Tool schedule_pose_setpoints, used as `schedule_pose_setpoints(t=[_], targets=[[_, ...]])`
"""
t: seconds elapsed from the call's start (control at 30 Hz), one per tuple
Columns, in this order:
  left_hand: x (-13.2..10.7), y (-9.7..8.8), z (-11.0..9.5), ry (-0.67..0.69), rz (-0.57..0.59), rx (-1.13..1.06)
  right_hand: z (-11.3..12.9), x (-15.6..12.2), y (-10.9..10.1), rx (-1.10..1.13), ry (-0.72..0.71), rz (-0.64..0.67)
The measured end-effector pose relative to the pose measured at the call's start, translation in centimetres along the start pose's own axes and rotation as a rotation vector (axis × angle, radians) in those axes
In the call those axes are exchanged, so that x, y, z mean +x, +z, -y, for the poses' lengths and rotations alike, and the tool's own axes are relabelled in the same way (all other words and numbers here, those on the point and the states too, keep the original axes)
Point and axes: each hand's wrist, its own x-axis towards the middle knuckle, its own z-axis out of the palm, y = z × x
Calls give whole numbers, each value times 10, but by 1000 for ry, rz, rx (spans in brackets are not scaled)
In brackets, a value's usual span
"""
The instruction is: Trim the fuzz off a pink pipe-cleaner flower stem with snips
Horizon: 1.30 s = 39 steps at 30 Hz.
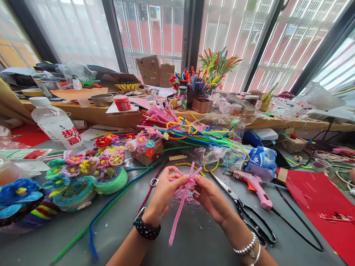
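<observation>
Both of my hands pinch a bunch of pink pipe cleaners (180,214) above the grey table. My left hand (163,190) grips it from the left, with thumb and fingertips at the crossing point. On the other side, my right hand (212,197) holds the same crossing. Short ends stick up between the fingers, and a longer end hangs down toward me. Pink fluffy scraps (187,197) lie on the table beneath. Large scissors (241,203) rest partly open to the right of my right hand, with a pink glue gun (256,186) beyond them.
Flower-topped pots (111,181) stand at left near a water bottle (59,125). A heap of coloured pipe cleaners (188,129) lies ahead, below a cluttered ledge (122,120). Red sheets (318,199) and the glue gun's cord (296,227) are at right.
</observation>
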Motion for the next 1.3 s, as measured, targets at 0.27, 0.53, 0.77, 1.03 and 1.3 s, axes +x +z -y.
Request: schedule_pose_setpoints(t=[0.27, 0.53, 0.77, 1.03, 1.3], targets=[[0, 2, -3, -76, 99, -56, 5, 1, -1, -4, -168, -132], [-2, 3, 2, -115, 263, -220, 9, 1, -1, 205, -119, -277], [-4, 6, 3, 12, 261, -93, 2, -4, 8, 27, -118, -199], [-3, 2, 2, -55, 132, 12, 11, -3, 0, -170, -232, -250], [-6, 4, -2, -100, 207, 94, 22, -1, -12, -266, -203, -178]])
